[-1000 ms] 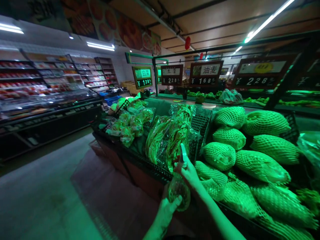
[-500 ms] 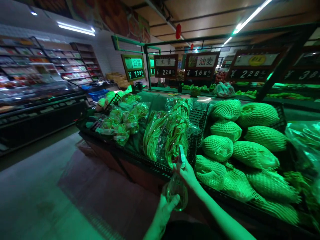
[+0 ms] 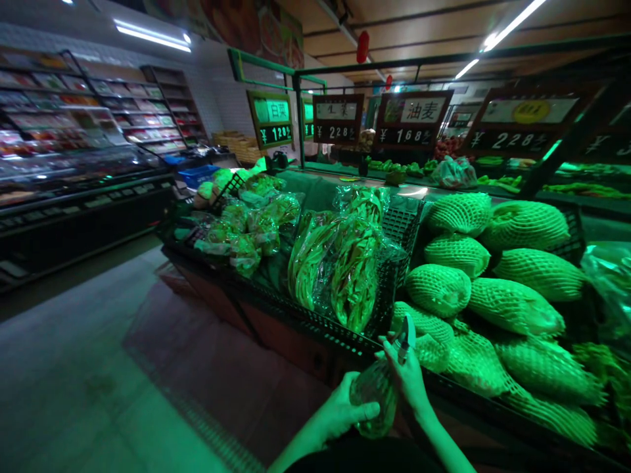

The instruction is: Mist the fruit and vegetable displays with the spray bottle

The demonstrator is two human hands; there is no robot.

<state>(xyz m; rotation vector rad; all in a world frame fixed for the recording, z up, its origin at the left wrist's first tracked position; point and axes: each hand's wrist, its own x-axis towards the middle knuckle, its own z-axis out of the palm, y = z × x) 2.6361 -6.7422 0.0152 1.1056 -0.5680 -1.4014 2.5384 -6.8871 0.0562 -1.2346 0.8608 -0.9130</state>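
A clear spray bottle (image 3: 377,397) with a pale trigger head is held low at the stall's front edge, its top tilted to the right. My left hand (image 3: 348,407) wraps around the bottle's body, thumb across the front. Around the neck and trigger, just under the spray head, my right hand (image 3: 405,371) is closed. Beyond the bottle lie long leafy greens in clear plastic bags (image 3: 355,279). To the right are several large vegetables in foam netting (image 3: 515,305), stacked in a black crate. What is inside the bottle is hard to make out.
More bagged greens (image 3: 251,230) sit on the left of the stall. Price signs (image 3: 414,118) hang from a frame behind. A blue basket (image 3: 197,175) stands further back. Across the aisle runs a refrigerated case (image 3: 83,217); bare floor (image 3: 98,368) lies at the left.
Both hands and the spray bottle have moved right and slightly down, and the bottle now leans more to the right. The view has shifted slightly.
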